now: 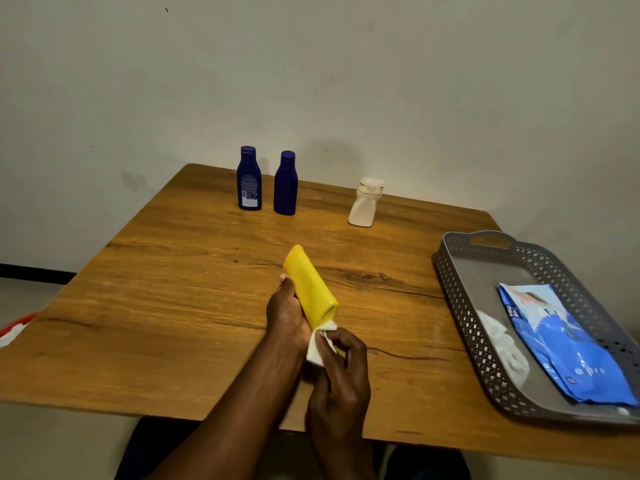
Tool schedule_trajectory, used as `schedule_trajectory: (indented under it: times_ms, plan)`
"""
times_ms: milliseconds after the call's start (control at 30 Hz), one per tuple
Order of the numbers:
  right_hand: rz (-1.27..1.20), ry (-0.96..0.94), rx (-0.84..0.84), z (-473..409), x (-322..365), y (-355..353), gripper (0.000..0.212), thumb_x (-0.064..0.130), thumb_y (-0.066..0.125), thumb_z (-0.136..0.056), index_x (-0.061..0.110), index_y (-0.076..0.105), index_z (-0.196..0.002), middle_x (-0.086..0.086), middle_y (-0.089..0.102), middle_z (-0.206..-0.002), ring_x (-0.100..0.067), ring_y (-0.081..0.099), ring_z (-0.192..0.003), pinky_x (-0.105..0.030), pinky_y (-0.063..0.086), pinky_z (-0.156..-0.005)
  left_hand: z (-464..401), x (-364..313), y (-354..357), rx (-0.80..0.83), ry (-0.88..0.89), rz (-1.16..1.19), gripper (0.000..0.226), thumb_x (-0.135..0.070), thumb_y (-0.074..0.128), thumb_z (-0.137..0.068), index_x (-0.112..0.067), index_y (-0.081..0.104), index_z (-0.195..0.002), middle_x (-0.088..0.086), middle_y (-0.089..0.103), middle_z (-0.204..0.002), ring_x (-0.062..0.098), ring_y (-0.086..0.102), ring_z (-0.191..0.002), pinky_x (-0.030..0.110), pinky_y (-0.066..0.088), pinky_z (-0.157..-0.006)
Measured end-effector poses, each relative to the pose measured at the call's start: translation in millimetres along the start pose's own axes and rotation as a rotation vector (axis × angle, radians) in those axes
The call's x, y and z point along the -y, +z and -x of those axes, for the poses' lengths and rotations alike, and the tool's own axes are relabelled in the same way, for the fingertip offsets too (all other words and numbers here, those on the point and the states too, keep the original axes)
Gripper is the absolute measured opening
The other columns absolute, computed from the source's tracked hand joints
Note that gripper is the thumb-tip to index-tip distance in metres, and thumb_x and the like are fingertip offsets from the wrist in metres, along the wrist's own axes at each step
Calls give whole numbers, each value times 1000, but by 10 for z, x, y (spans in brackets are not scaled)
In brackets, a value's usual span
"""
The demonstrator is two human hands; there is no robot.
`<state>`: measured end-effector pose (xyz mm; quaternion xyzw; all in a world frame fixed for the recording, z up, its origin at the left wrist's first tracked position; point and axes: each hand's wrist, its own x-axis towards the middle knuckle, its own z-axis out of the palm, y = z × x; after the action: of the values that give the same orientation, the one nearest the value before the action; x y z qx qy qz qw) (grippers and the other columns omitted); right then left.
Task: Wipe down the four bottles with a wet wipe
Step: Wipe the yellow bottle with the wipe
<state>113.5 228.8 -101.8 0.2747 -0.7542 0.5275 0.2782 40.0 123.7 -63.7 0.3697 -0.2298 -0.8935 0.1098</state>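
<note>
**Yellow bottle held over mid-table, wipe at its near end**

Left hand (285, 306) wrapped around the smooth yellow plastic bottle (310, 284), held tilted above the wooden table (156, 289) near its middle, far end pointing away. Right hand (341, 362) curled, pinching a folded white wet wipe (320, 344) against the bottle's near end.

Open tabletop to the left and ahead of the hands, up to the far edge by the wall. Standing upright near that far edge: a dark blue plastic bottle with a printed back label (249, 179), just beside it a second plain dark blue bottle (286, 183), and, well apart to the right, a cream-white waisted bottle with a gold-trimmed cap (366, 203).

Along the right edge, a grey perforated plastic tray (460, 306), overhanging the table's front corner. Inside it, a crumpled white cloth or wipe (502, 344) and a blue wet-wipe packet (561, 344) reading "mee mee". Small print on the blue bottle's label too fine to read.
</note>
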Motion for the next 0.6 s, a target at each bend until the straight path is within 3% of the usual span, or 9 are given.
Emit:
schedule_trajectory:
  times_ms: [67,133,167,233,300,433,533,600]
  plan:
    - [-42,50,-32,-12,-24,-79,36,0,41,-83,-1,71,-103,-2,54,-113,-13,55,-111,-22,49,-90,-57,0,-54,101,4,24,50,-39,40,-100,-12,40,-142,11,62,-98,27,59,-81,44,46,-84]
    - [-102,135,-82,-45,-65,-180,33,0,43,-81,3,73,-95,3,57,-108,-11,58,-107,-22,51,-87,-119,-13,-133,158,38,51,44,-33,37,-101,-12,40,-141,8,60,-92,20,55,-75,48,42,-96]
    - [-130,184,-100,-80,-84,-237,33,-2,44,-81,8,73,-94,6,58,-106,-11,58,-106,-22,51,-87,-84,-42,-153,204,41,28,44,-36,35,-102,-11,45,-136,6,60,-87,19,53,-71,46,46,-89]
    - [-168,262,-102,-190,-99,-339,35,1,45,-82,21,70,-96,12,58,-107,-8,58,-107,-18,49,-88,-8,-72,-194,285,29,-54,46,-50,32,-99,-15,53,-121,3,55,-76,17,49,-61,32,46,-59]
    - [-187,263,-73,-338,-98,-390,33,12,43,-82,29,65,-101,15,56,-112,-5,55,-110,-14,46,-91,27,-77,-247,332,13,-76,47,-58,36,-94,-18,55,-108,2,53,-72,17,47,-55,24,38,-49]
    - [-153,161,11,-697,-119,-337,32,8,46,-83,16,65,-108,-2,56,-112,-9,52,-112,-16,45,-93,24,-34,-353,410,19,-76,53,-64,41,-88,-14,56,-86,4,54,-74,19,48,-57,24,39,-47]
    - [-30,81,97,-935,-135,-178,35,-10,53,-83,7,67,-110,-9,55,-112,-9,50,-111,-10,41,-91,-6,-21,-400,470,15,-130,55,-65,46,-84,-11,56,-89,6,53,-79,19,51,-60,27,42,-51]
    - [19,37,180,-1031,-107,-49,33,-8,52,-83,4,68,-109,-11,54,-114,-8,48,-111,-7,40,-90,8,-8,-392,484,33,-134,51,-59,50,-84,-11,61,-95,9,56,-86,21,54,-68,33,44,-59]
